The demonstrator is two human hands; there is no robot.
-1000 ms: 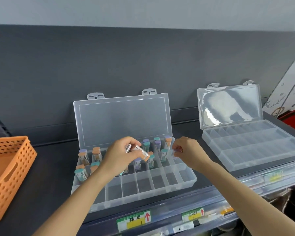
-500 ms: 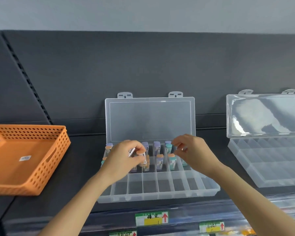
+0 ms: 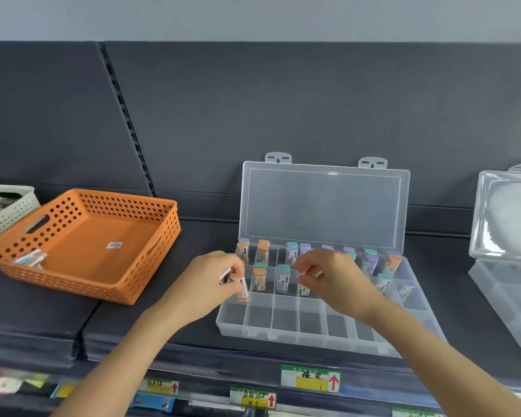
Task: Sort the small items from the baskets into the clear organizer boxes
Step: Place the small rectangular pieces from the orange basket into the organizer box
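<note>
Fingers of the left hand [image 3: 206, 284] curl round a small labelled tube with an orange cap [image 3: 242, 286]. They hold it nearly upright over the left end of the box's middle row. A second small whitish item [image 3: 225, 275] is tucked into the same grip, beside the thumb. The right hand [image 3: 333, 279] hovers over the centre of that row with fingers curled and the thumb close to the fingertips. A pale sliver shows between them, but I cannot tell whether it is pinching anything.

Both hands are above the clear plastic organizer box with divided compartments [image 3: 283, 337]. It lies on the dark grey shelf [image 3: 27, 311] with its hinged lid [image 3: 322, 206] standing open against the back panel. Small tubes with orange, teal and purple caps [image 3: 291, 254] stand in its back and middle rows, and a few at the right end lean.

Left of the box, near but apart, sits an orange perforated plastic basket [image 3: 73, 284]. It has a few small packets [image 3: 30, 259] in its left corner and a white sticker [image 3: 114, 245] on its floor. A white perforated basket [image 3: 6, 209] shows behind it at the left edge. At the right edge is a second clear organizer box [image 3: 512, 302], also with its lid raised. Green-and-yellow price tags with red arrows [image 3: 310, 379] run along the shelf's front edge.
</note>
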